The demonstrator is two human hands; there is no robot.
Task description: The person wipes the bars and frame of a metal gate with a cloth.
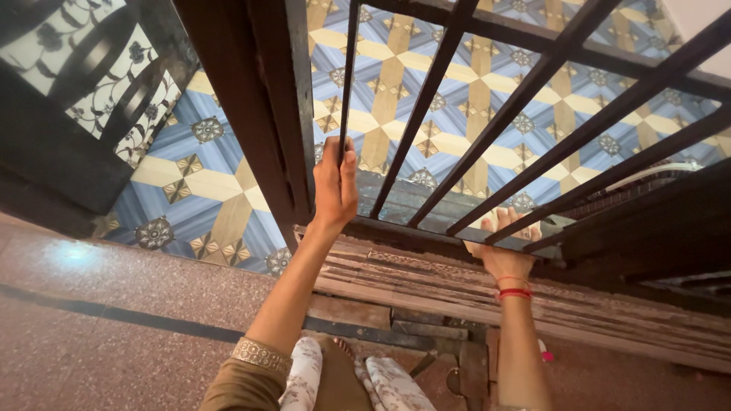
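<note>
A dark metal grille (pixel 525 91) of slanted bars stands in front of me, set in a dark wooden frame (pixel 274 114). My left hand (pixel 335 183) is closed around one thin bar (pixel 346 84) near the frame's upright. My right hand (pixel 506 243) reaches through the lower bars, its fingers pressed on a pale cloth-like thing on the bottom rail (pixel 426 232); I cannot tell exactly what it is. A red thread bracelet (pixel 515 293) circles my right wrist.
Beyond the grille lies a blue, cream and tan patterned tile floor (pixel 205 183). A worn wooden threshold (pixel 426 285) runs under the grille. Speckled stone floor (pixel 91 335) is at lower left, a black floral panel (pixel 84 68) at upper left.
</note>
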